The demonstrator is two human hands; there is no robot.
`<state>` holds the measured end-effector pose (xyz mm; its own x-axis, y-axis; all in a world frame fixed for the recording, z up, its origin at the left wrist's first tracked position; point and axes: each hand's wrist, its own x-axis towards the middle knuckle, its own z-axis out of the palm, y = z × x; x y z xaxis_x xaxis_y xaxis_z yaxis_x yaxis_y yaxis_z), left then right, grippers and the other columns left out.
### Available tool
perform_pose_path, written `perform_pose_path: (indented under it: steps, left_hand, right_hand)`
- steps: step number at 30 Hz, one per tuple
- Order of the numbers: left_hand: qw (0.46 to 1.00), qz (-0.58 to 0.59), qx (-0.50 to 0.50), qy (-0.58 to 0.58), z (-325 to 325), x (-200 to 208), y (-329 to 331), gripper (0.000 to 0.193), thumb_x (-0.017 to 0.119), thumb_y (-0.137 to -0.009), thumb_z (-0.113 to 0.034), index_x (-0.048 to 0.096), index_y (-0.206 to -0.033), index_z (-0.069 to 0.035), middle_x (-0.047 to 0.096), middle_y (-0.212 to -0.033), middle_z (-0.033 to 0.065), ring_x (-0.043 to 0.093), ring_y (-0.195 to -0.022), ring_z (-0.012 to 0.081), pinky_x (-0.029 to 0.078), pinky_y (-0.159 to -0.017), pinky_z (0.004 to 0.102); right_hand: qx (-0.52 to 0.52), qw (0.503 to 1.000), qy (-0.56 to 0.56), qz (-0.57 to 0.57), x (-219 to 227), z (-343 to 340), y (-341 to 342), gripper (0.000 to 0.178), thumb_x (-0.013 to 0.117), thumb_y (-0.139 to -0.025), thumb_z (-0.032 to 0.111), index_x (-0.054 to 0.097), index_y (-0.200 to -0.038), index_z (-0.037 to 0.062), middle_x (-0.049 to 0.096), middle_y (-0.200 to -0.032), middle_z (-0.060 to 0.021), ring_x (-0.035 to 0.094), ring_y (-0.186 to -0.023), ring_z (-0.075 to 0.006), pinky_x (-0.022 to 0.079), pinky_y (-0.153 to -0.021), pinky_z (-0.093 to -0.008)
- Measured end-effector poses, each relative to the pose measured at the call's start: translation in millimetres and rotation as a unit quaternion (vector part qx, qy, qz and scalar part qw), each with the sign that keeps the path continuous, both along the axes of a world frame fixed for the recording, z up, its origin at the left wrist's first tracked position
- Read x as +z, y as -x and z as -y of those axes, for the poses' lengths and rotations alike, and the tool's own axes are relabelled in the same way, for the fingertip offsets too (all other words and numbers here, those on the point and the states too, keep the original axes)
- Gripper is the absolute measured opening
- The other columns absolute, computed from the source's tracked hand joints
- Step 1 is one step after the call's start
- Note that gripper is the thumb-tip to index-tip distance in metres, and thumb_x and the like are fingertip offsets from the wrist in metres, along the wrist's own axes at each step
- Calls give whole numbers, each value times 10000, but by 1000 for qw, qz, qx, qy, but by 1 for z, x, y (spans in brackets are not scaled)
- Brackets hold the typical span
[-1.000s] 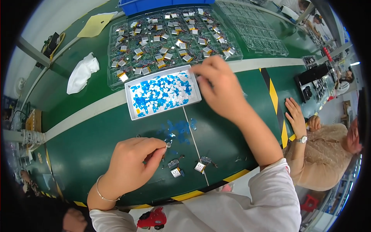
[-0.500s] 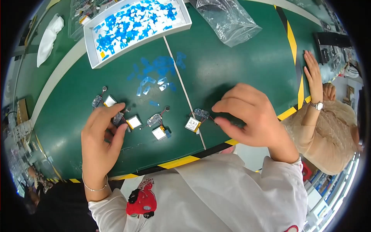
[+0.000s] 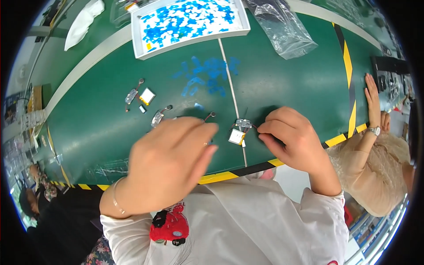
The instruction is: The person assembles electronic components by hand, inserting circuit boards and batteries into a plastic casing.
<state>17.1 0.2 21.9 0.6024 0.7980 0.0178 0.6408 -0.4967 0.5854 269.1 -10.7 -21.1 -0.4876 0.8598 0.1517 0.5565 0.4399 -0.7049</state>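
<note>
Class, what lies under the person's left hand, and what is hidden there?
Beyond the left hand, a circuit board and a small round wired part peek out. Whatever lies directly beneath the hand is covered and cannot be told.

I see faint print on one white battery (image 3: 236, 136), too small to read; small lettering, also illegible to me, stands by the red car picture (image 3: 170, 227) on the white shirt (image 3: 247, 216); yellow-and-black warning tape (image 3: 218, 178) edges the table (image 3: 291, 84).

A clear plastic bag (image 3: 289, 39) lies left of black-and-yellow tape (image 3: 348, 66).
</note>
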Motion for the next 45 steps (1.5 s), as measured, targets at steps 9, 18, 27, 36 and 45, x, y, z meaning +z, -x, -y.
perform_pose_path:
  steps: [9, 18, 27, 36, 45]
  left_hand:
    - [996, 53, -64, -39, -15, -47, -56, 151, 608, -705, -18, 577, -852, -36, 487, -865, 75, 496, -783, 250, 445, -636, 351]
    - [889, 303, 59, 338, -29, -30, -33, 48, 598, -839, -43, 582, -862, -5, 609, -733, 40, 610, -656, 153, 457, -561, 254]
    - [731, 411, 153, 522, -25, -30, 5, 101, 599, -870, -76, 619, -904, 18, 625, -742, 59, 595, -605, 96, 484, -504, 219]
    - [660, 494, 209, 527, -11, -35, 9, 123, 596, -882, -82, 624, -915, 33, 627, -726, 66, 591, -575, 98, 487, -498, 226]
    - [739, 479, 191, 434, 0, -29, 8, 72, 589, -861, 1, 622, -913, 37, 629, -753, 51, 588, -601, 66, 477, -495, 198]
  right_hand:
    - [-4, 998, -36, 46, 0, 2, 2, 185, 688, -630, -49, 615, -793, 0, 590, -796, -101, 568, -716, -263, 470, -612, -333]
    - [-41, 997, -41, -46, 7, -12, 10, 241, 695, -681, -38, 638, -906, 24, 638, -879, -118, 627, -744, -253, 500, -622, -314]
    - [140, 960, 149, -190, 16, -66, 40, 157, 586, -799, -52, 590, -954, -35, 599, -970, -97, 587, -803, -138, 479, -674, -274]
    - [100, 956, 93, -259, 6, -56, 66, 107, 565, -806, -54, 581, -911, -43, 593, -857, -101, 573, -764, -150, 466, -670, -272]
    - [101, 960, 24, -259, -4, -52, 71, 113, 648, -770, -12, 623, -874, -50, 645, -831, -143, 604, -691, -206, 474, -606, -281]
